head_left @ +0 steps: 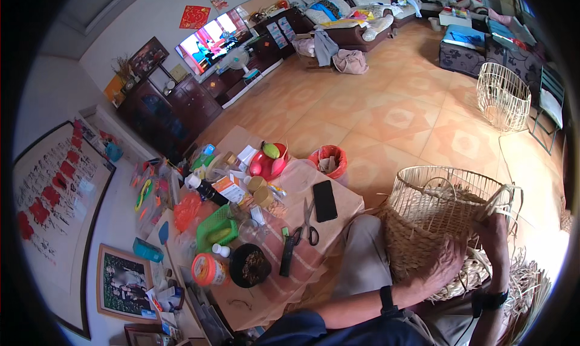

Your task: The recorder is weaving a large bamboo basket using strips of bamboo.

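Observation:
A half-woven basket stands against my knee, with tan straw woven round its lower part and bare wire ribs above. My left hand presses on its near woven side, fingers bent against the straw. Higher up, by the right part of the rim, my right hand is closed on a straw strand that loops over the wires. The fingertips of my right hand are partly hidden by straw. Loose straw lies in a heap beside and below my right forearm.
To the left, a low table carries scissors, a phone, a black bowl, a green basket and jars. A red-lined bin stands behind it. Farther off is a bare wire basket frame near a folding chair.

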Action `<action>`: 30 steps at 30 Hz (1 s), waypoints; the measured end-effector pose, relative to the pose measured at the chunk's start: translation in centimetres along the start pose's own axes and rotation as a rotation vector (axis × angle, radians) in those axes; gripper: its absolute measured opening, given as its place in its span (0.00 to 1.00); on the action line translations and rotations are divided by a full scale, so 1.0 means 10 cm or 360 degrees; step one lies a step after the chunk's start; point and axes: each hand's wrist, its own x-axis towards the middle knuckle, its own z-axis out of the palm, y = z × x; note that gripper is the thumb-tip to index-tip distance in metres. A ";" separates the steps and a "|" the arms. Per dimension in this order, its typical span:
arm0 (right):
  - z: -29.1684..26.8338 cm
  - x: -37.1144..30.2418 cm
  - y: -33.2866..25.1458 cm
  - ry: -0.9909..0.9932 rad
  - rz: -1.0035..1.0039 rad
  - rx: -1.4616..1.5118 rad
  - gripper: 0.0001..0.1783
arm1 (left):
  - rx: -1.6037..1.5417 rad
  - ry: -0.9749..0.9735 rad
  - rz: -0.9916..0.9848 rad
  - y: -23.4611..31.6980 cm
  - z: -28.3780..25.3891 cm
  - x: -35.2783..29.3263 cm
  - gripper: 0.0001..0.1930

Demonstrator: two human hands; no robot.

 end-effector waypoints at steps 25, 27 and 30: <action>0.27 -0.09 0.45 0.0472 -0.0591 -0.1197 0.04 | -0.1161 0.0253 -0.0002 -0.26 0.32 -0.02 0.18; 0.30 -0.16 0.39 0.0510 -0.0682 -0.0998 0.11 | -0.1239 0.0245 -0.0014 -0.28 0.32 -0.01 0.18; 0.33 -0.24 0.29 0.0375 -0.0302 0.0050 0.21 | -0.1278 0.0117 -0.0025 -0.37 0.23 0.00 0.15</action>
